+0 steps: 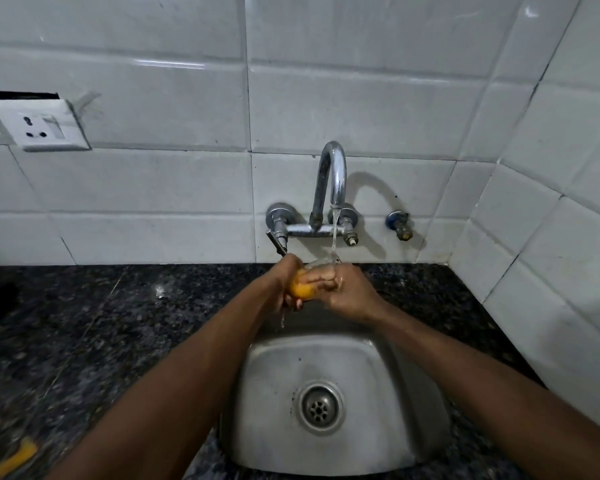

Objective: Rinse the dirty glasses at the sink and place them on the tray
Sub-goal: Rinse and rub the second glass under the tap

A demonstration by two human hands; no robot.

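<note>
White wall tiles (361, 109) and a dark speckled counter (101, 323) are seen around a steel sink (361, 368). Up and left of the sink, a socket (40, 124) is fixed to the wall. Over the sink's back edge a glass (317, 268), orange at its base, is gripped by the left hand (284, 282) and the right hand (349, 292). Fingers are curled round the glass under water run from the tap (333, 178).
</note>
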